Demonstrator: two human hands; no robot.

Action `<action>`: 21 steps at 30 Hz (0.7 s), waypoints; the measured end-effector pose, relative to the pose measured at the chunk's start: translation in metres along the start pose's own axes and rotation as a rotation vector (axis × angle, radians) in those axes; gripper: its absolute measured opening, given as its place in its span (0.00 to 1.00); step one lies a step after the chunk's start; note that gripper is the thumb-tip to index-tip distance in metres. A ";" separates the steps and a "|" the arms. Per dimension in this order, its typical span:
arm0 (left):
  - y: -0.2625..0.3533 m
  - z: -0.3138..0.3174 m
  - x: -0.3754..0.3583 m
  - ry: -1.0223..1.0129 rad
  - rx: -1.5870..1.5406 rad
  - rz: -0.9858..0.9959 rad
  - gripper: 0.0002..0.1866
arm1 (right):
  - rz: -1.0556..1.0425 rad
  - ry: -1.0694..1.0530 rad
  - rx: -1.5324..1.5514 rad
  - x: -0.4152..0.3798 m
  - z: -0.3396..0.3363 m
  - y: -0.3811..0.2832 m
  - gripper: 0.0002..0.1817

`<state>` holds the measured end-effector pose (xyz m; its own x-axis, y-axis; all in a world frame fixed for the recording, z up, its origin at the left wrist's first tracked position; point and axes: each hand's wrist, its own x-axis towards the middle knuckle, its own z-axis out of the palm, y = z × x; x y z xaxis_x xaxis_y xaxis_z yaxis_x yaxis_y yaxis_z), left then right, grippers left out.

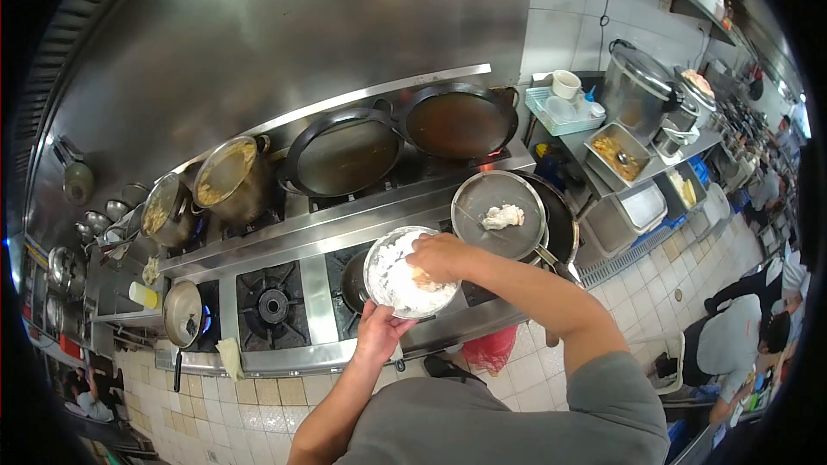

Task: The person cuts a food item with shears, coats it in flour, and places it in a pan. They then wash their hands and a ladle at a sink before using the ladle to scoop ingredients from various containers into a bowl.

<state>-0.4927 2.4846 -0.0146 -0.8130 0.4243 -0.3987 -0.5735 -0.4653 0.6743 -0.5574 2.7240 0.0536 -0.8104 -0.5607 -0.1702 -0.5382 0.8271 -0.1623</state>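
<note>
A round metal bowl of white powder [394,280] is tilted over the front of the stove. My left hand [379,333] grips its lower rim, fingers underneath and thumb at the edge. Inside the bowl, my right hand [437,258] has its fingers down in the powder around a pale, coated piece that is mostly hidden. Just to the right, a round mesh strainer [474,237] rests over a dark pan, with one white-coated piece [503,217] lying on it.
Two wide pans of oil [349,158] [458,125] and two tall pots [226,174] [164,211] stand on the back burners. A small pan [183,314] sits over a blue flame at left. Food trays [618,155] are at right; co-workers [732,340] stand beyond.
</note>
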 end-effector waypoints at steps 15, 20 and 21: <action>0.010 -0.020 -0.017 -0.004 -0.087 0.011 0.26 | -0.048 0.400 0.609 0.042 0.017 -0.001 0.18; 0.011 -0.023 -0.020 -0.010 -0.091 0.011 0.25 | 0.298 0.240 0.903 0.041 0.012 -0.014 0.16; 0.011 -0.023 -0.021 -0.001 -0.083 0.016 0.25 | 0.390 0.209 1.019 0.041 0.012 -0.016 0.17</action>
<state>-0.4845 2.4528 -0.0136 -0.8221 0.4167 -0.3880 -0.5668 -0.5351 0.6264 -0.5796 2.6871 0.0370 -0.9572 -0.1726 -0.2323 0.1268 0.4714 -0.8727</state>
